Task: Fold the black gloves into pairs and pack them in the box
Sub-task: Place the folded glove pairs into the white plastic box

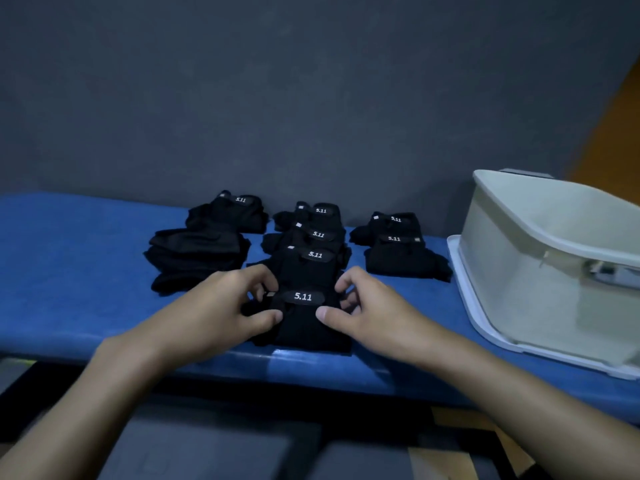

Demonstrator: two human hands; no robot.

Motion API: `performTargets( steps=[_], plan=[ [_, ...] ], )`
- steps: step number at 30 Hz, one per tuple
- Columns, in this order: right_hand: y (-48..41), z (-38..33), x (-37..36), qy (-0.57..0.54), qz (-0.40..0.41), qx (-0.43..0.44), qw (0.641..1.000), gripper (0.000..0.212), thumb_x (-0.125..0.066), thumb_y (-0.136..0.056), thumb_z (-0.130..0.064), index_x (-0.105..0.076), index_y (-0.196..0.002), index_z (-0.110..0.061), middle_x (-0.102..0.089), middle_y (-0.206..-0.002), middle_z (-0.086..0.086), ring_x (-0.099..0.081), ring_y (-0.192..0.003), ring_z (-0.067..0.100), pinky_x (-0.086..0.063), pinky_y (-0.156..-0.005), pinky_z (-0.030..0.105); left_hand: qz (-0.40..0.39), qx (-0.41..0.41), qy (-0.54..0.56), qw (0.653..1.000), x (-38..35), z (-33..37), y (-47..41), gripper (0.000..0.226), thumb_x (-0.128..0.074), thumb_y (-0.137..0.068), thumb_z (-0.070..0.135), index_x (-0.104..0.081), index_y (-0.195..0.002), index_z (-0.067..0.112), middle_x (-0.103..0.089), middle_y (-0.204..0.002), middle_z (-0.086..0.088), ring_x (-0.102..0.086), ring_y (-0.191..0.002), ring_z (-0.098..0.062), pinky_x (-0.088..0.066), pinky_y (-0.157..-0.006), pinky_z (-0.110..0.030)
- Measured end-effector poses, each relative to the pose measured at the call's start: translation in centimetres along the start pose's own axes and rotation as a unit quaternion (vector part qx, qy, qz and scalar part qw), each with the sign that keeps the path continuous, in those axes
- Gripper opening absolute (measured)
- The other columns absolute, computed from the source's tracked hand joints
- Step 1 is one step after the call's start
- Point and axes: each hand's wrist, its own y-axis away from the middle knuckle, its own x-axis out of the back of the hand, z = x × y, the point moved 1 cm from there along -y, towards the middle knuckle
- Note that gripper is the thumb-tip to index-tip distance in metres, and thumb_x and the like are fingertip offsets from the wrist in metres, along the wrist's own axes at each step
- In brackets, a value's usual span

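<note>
Left of the box (512, 271), the left grip (221, 306) and right grip (370, 306) each pinch a side of the front glove pair (304, 329), which wants squeezing evenly so the fold holds.

The blue bench (69, 271) is carrying folded black gloves in three columns; on the left a back bundle (228, 214) is lying behind a stack (197, 254) showing no label; in the middle three bundles (313, 237) are overlapping front to back, and a near bundle (304, 327) is sitting just before them by the front edge; on the right two bundles (398, 251) are touching; a white lid (474, 289) is lying at the right end, bearing the box (519, 271).
</note>
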Motion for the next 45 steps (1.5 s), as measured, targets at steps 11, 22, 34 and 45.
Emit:
performTargets(
  steps=[11,22,34,45],
  plan=[
    [0.7,-0.7,-0.6,-0.018,-0.053,0.005,0.998,0.052,-0.079,-0.078,-0.034,-0.053,-0.123,-0.026,-0.058,-0.089,-0.014,-0.056,-0.077,-0.001,-0.043,-0.069,0.013,-0.015,0.017,0.141,0.990,-0.2,0.6,0.2,0.035,-0.083,-0.076,0.026,-0.055,-0.094,0.038,-0.067,-0.090,0.006,-0.067,-0.074,-0.011,-0.059,-0.071,-0.035],
    [1.5,-0.8,-0.3,-0.043,-0.061,-0.015,0.997,0.032,-0.082,-0.074,-0.026,-0.063,-0.100,-0.026,-0.064,-0.103,-0.004,-0.063,-0.091,0.008,-0.054,-0.083,0.027,-0.016,0.006,0.253,0.967,-0.8,1.6,0.4,0.061,-0.082,-0.074,-0.002,-0.057,-0.118,0.032,-0.058,-0.104,-0.009,-0.071,-0.081,-0.024,-0.061,-0.075,-0.043],
    [3.1,-0.5,3.1,-0.211,-0.133,-0.013,0.968,0.046,-0.085,-0.070,-0.018,-0.058,-0.107,-0.021,-0.068,-0.084,-0.008,-0.064,-0.080,0.008,-0.049,-0.073,0.026,-0.035,-0.083,0.305,0.948,0.0,4.5,-0.1,0.061,-0.074,-0.079,-0.010,-0.056,-0.127,0.024,-0.068,-0.108,-0.009,-0.068,-0.100,-0.027,-0.057,-0.091,-0.036],
    [4.9,-2.3,12.0,-0.265,-0.031,0.052,0.962,0.034,-0.066,-0.090,-0.024,-0.064,-0.116,-0.002,-0.065,-0.114,0.030,-0.062,-0.100,0.032,-0.047,-0.093,0.050,-0.077,-0.215,0.238,0.944,4.9,13.2,-5.0,0.062,-0.078,-0.077,-0.004,-0.056,-0.127,0.027,-0.061,-0.112,-0.008,-0.066,-0.104,-0.028,-0.056,-0.093,-0.036]
  ],
)
